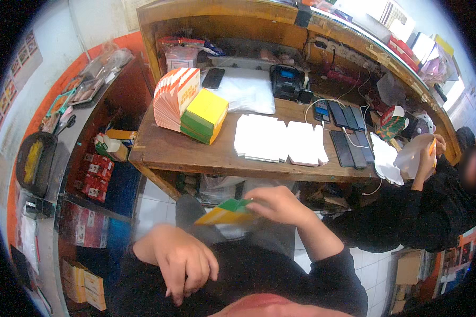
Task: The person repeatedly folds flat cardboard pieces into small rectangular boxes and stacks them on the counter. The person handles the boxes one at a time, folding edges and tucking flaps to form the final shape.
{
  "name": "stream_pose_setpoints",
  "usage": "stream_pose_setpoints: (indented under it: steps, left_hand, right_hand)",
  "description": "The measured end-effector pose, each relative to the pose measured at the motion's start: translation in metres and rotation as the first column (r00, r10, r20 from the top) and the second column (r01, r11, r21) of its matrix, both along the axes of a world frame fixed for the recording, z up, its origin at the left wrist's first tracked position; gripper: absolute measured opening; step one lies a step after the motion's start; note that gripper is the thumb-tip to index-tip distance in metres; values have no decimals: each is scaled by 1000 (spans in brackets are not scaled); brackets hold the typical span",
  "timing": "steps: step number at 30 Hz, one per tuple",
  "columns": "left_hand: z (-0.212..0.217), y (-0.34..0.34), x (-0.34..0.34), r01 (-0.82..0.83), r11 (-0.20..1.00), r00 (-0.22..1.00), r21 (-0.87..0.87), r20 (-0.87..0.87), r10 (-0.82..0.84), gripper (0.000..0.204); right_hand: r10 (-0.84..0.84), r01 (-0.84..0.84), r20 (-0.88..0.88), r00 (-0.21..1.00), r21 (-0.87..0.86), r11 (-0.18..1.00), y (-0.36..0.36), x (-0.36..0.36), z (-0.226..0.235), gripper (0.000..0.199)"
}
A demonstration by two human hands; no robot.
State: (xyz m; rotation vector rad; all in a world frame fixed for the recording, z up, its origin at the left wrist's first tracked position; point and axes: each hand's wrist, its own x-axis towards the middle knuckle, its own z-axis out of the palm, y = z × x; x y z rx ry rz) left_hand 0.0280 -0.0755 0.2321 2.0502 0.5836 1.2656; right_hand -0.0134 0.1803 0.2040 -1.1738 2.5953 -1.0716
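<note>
My right hand (284, 206) pinches one corner of a flat green and yellow carton (226, 215), which is held over my lap and slightly blurred. Lower on the left, my left hand (184, 264) hangs in front of my dark top with its fingers loosely bent and nothing visible in them. Beyond the hands, on the wooden desk (190, 157), stands a stack of green and yellow cartons (205, 115). Against it leans a fanned stack of orange and white cartons (176, 100). White die-cut card blanks (259, 138) lie in piles near the desk's front edge.
Several phones (349, 145) with charging cables and a black label printer (288, 82) occupy the desk. At the right, a co-worker's hands (429, 153) hold a white and orange sheet. A shelf unit with red boxes (97, 174) stands left, a black tray (36, 162) on top.
</note>
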Motion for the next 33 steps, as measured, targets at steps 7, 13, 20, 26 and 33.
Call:
stream_pose_setpoints:
  steps: [7,13,20,26,33]
  left_hand:
    - [-47,8,-7,-857,-515,-466,-14,-406,787,66]
    - [-126,14,-8,-643,-411,-385,-646,-192,903,28]
    - [-153,13,-18,-677,-304,-217,-671,-213,953,29]
    - [-145,15,-12,-721,-180,-11,-669,-250,968,37]
    - [-154,22,-10,-791,-311,-70,-527,-426,902,34]
  right_hand:
    - [-232,229,-9,973,-146,963,-21,6,-31,19]
    - [-387,361,-61,920,-250,898,-42,15,-78,15]
    - [-198,112,-199,960,-376,920,-31,15,-123,21]
    - [-231,209,-22,973,-351,913,-29,17,-124,16]
    - [-333,337,60,941,-216,916,-36,25,-133,11]
